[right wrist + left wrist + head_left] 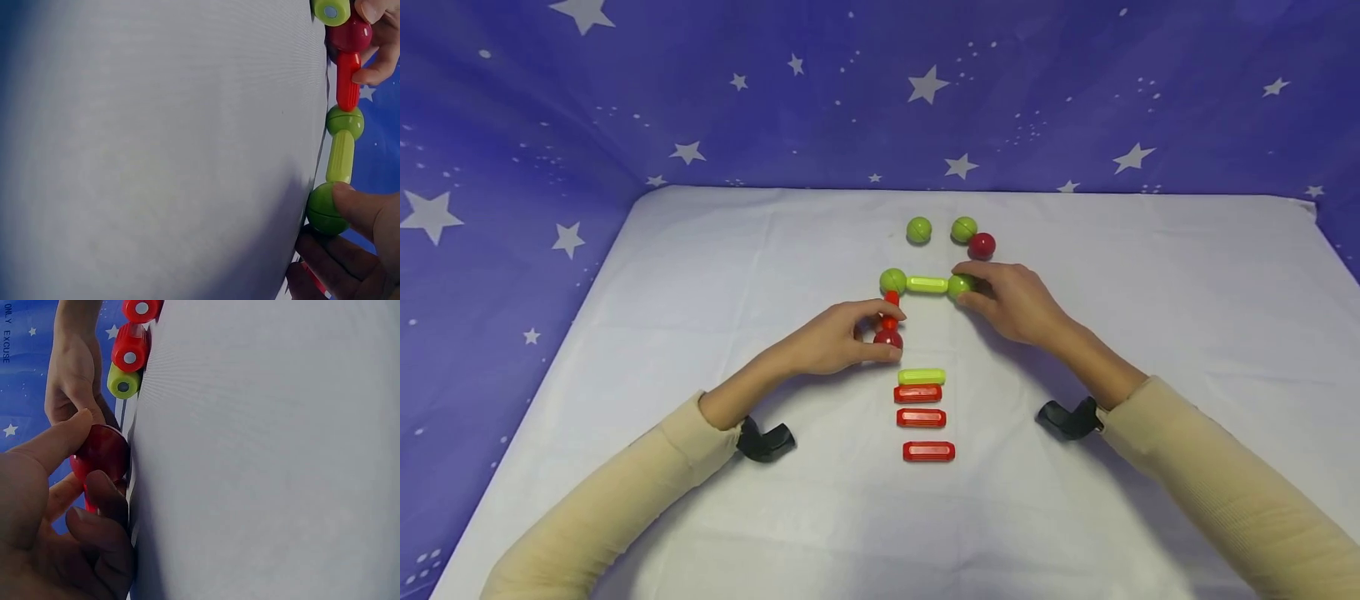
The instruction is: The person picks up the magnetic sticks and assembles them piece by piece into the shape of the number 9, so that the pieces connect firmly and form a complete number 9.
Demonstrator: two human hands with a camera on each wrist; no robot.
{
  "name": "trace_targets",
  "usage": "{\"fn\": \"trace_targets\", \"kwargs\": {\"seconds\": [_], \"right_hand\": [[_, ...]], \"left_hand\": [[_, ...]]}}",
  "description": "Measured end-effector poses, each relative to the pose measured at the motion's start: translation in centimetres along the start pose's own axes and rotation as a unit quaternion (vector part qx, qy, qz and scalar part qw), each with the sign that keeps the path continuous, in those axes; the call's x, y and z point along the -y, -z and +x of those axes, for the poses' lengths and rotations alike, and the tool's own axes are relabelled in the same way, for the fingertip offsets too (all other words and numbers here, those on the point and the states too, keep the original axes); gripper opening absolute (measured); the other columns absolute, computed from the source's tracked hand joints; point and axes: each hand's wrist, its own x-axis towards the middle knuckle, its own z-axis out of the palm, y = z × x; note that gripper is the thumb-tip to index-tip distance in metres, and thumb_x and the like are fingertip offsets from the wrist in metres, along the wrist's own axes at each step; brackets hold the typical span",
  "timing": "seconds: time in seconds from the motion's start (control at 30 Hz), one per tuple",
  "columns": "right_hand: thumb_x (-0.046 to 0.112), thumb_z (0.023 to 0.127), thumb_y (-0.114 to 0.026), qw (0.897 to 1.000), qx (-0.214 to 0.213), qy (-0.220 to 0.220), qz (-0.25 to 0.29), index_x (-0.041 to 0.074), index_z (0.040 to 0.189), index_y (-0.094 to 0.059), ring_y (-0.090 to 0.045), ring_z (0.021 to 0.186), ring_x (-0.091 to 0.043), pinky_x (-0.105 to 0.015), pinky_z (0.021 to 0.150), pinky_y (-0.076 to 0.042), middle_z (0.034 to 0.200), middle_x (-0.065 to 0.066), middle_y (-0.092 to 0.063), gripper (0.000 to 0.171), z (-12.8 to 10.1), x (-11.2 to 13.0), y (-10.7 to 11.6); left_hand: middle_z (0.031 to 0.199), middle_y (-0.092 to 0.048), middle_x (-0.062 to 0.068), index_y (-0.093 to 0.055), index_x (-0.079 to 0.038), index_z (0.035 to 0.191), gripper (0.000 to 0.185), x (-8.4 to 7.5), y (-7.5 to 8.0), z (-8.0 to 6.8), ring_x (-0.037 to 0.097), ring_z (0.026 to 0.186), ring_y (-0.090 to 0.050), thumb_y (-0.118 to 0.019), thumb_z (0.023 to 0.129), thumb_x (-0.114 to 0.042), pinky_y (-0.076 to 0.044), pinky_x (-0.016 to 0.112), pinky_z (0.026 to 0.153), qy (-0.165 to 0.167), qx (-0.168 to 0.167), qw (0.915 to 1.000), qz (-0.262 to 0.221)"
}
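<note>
An L-shaped chain of balls and rods lies on the white cloth. At its corner sits a green ball (892, 282), joined by a yellow-green rod (927, 285) to another green ball (325, 209) on the right. My right hand (1026, 304) pinches that right-hand ball between thumb and fingers. From the corner a red rod (347, 81) runs toward me to a dark red ball (103, 453). Thumb and curled fingers of my left hand (831, 342) hold this red ball, with one finger crossing over the red rod in the head view.
Nearer me lie a yellow-green rod (921, 377) and red rods (928, 451) in a column. Beyond the chain are a loose green ball (919, 230), and another green ball (964, 229) beside a red ball (982, 246). A starry blue curtain (850, 108) stands behind the table.
</note>
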Motion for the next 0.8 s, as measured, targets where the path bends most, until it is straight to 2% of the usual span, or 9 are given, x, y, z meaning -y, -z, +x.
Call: {"fn": "trace_targets", "kwargs": {"seconds": [0.27, 0.5, 0.7, 0.8], "right_hand": [[0.012, 0.092, -0.071, 1.0, 0.001, -0.011, 0.005, 0.004, 0.132, -0.061, -0.056, 0.092, -0.029, -0.05, 0.091, -0.041, 0.108, -0.013, -0.067, 0.042, 0.1, 0.0, 0.0], [0.013, 0.093, -0.069, 0.999, -0.002, -0.02, 0.027, 0.003, 0.135, -0.058, -0.057, 0.102, -0.031, -0.052, 0.097, -0.041, 0.121, -0.016, -0.063, 0.044, -0.4, 0.1, 0.1], [0.009, 0.091, -0.071, 0.998, -0.035, -0.007, 0.043, 0.003, 0.134, -0.058, -0.059, 0.111, -0.033, -0.052, 0.098, -0.042, 0.125, -0.015, -0.063, 0.045, -1.4, 0.3, 0.1], [0.007, 0.09, -0.071, 0.997, -0.053, -0.005, 0.06, 0.004, 0.131, -0.06, -0.06, 0.11, -0.032, -0.052, 0.096, -0.044, 0.124, -0.013, -0.064, 0.042, -2.2, 0.8, 0.2]], "left_hand": [[0.102, -0.06, 0.002, -0.061, -0.013, 0.128, 0.047, 0.4, 0.0, 0.0, 0.02, 0.083, -0.052, -0.078, 0.086, -0.027, -0.044, 0.033, 0.073, -0.002, 0.0, 0.9999, -0.011], [0.102, -0.059, 0.003, -0.062, -0.013, 0.127, 0.047, 0.2, 0.0, 0.0, 0.02, 0.078, -0.051, -0.08, 0.085, -0.026, -0.043, 0.033, 0.071, 0.0, 0.002, 0.9998, -0.018], [0.101, -0.059, 0.003, -0.062, -0.013, 0.127, 0.047, 0.3, 0.0, 0.0, 0.02, 0.074, -0.051, -0.08, 0.085, -0.026, -0.043, 0.032, 0.07, 0.0, 0.002, 0.9998, -0.02], [0.101, -0.059, 0.003, -0.062, -0.014, 0.127, 0.048, 0.3, 0.0, 0.0, 0.02, 0.072, -0.05, -0.08, 0.085, -0.026, -0.043, 0.032, 0.069, 0.001, 0.003, 0.9997, -0.023]]}}
